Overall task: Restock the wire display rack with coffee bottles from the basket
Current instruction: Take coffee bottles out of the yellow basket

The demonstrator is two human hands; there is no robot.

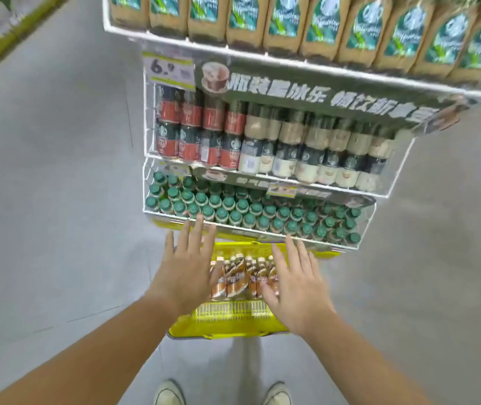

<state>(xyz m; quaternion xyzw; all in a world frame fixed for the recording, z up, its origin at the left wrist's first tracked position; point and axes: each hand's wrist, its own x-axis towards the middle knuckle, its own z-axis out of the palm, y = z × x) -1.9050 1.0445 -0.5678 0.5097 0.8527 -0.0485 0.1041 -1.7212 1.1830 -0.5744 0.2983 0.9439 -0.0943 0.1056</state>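
Pale canvas shoe toes (169,393) sit at the bottom edge of the frame, and just above them I see the yellow slatted plastic basket (233,320) standing on the grey floor (43,229), pushed up against the foot of the white wire display rack (262,232).

Both grips hover spread over the basket — my left hand (186,270) and right hand (297,285), fingers splayed wide, palms down, holding nothing. Between them, at frame centre, lie the brown-and-white labelled coffee bottles (242,277), packed side by side in one row. Their long axes seem to run toward the rack, pale caps at the upper end. They sit directly below and between the two palms; neither hand looks clearly nearer, so I judge either could drop straight down onto a bottle.

Containers: the basket holds that single row, its near part showing bare slats. The rack's lowest tier is filled with green-capped bottles (248,211); the middle tier carries red-and-dark cans (192,130) at left and cream-labelled bottles (321,153) at right; the top tier holds tan bottles with teal labels (321,24). I can't make out an open slot from here.
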